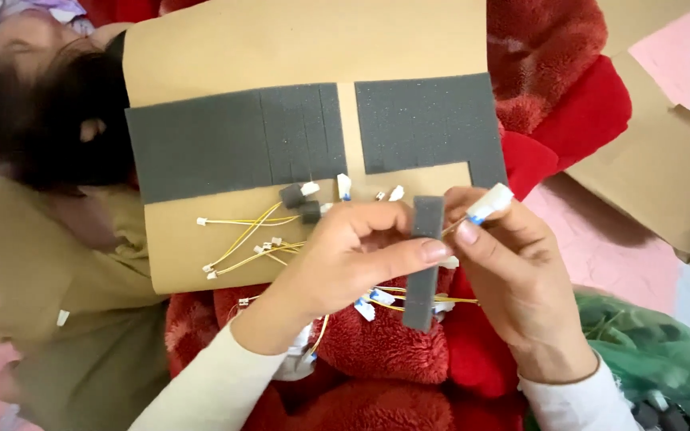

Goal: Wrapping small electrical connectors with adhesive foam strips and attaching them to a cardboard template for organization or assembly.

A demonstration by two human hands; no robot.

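Over red blanket | left fingers (433, 252) pinching upright grey foam strip (423, 263) | right fingers (466, 233) pinching white connector (489, 203)

A flattened brown cardboard box (664, 175) lies open at the right edge of the frame, while a crumpled green plastic bag (648, 351) holding small parts fills the lower right corner.

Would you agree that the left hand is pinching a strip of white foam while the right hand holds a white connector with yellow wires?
Not quite: the head view shows that the foam strip pinched by the left hand is dark grey, not white. The rest stands: the right hand holds a white connector with yellow wires.
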